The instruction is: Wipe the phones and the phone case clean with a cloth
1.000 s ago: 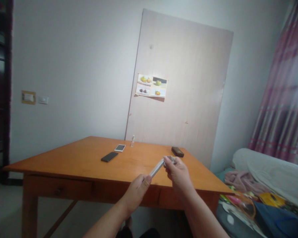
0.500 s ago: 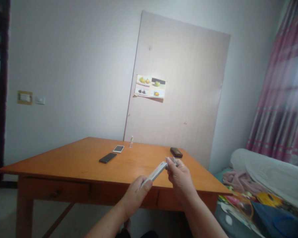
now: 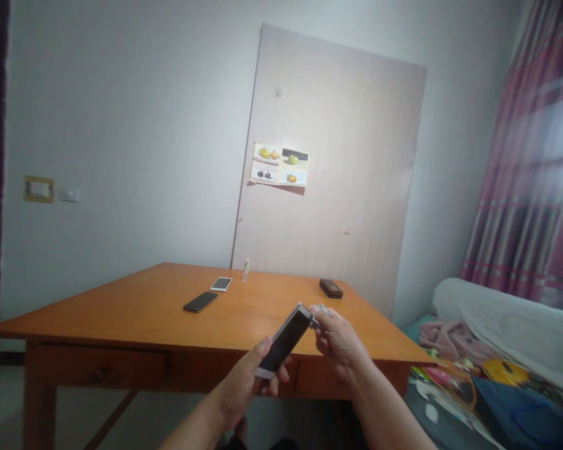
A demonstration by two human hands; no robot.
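The left hand (image 3: 251, 381), in the lower centre of the frame, grips the lower end of a white-edged smartphone (image 3: 287, 337), its dark screen showing and its body tilted up to the right. Right of it, the right hand (image 3: 341, 340) pinches a small pale item (image 3: 321, 309) at the phone's upper end; it is too blurred to identify. Both hands are by the near edge of an orange-brown wooden table (image 3: 141, 312).

Two more phones lie flat left of centre, making three in all: a black phone (image 3: 200, 302) and, just behind it, a white-framed phone (image 3: 221, 284). One small clear bottle (image 3: 245, 271) stands upright near the far edge. One dark brown wallet (image 3: 331, 288) lies beyond the right hand, near the table's right edge. Between phones and wallet runs a stretch of tabletop; another reaches to the left corner.

Behind the table, a pale board (image 3: 342, 156) bears one sheet with four fruit pictures (image 3: 280, 167). At lower right, past the table's edge, are a pink blanket (image 3: 445, 340) and a yellow item (image 3: 504, 370).
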